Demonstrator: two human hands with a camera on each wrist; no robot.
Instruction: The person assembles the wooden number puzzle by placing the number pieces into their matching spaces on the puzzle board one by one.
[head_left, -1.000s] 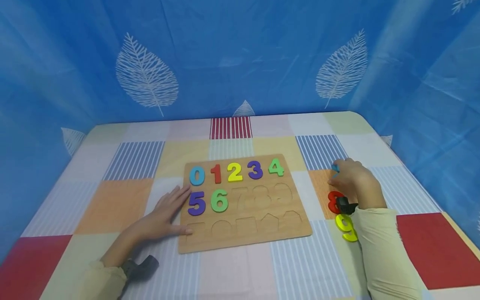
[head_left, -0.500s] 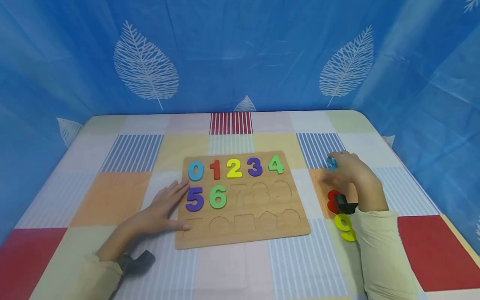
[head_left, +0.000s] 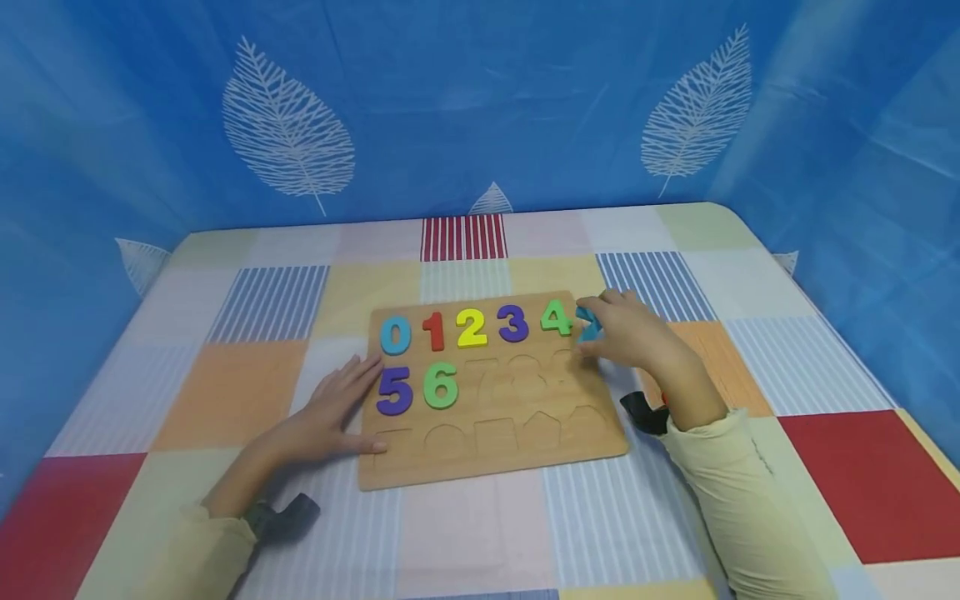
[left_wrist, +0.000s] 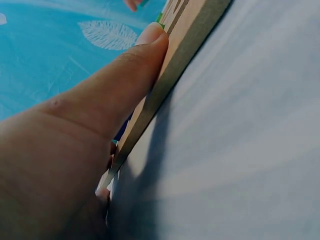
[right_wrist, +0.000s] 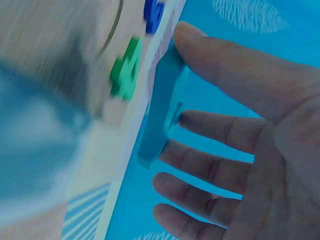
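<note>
A wooden number board point(head_left: 491, 467) lies on the table, with the digits 0 to 4 in its top row and the purple 5 point(head_left: 395, 391) and green 6 point(head_left: 440, 386) below. Bare outlined recesses show in the rest. My left hand point(head_left: 318, 425) rests at the board's left edge, its thumb point(left_wrist: 135, 65) on the top face and fingers spread. Over the board's right edge, beside the green 4 point(head_left: 556, 318), my right hand point(head_left: 637, 333) pinches a blue number 7 point(right_wrist: 162, 107) between thumb and fingertips, raised above the surface.
A sliver of the red 8 point(head_left: 664, 399) shows behind the right wrist; the yellow 9 is hidden by the arm. Dark straps point(head_left: 643, 412) sit on both wrists. A patchwork cloth point(head_left: 465, 542) covers the table, and a blue leaf-patterned curtain point(head_left: 480, 108) hangs behind.
My right hand has lifted the blue 7 from the table at the right and carried it left to the board's edge. The left hand stays at the board.
</note>
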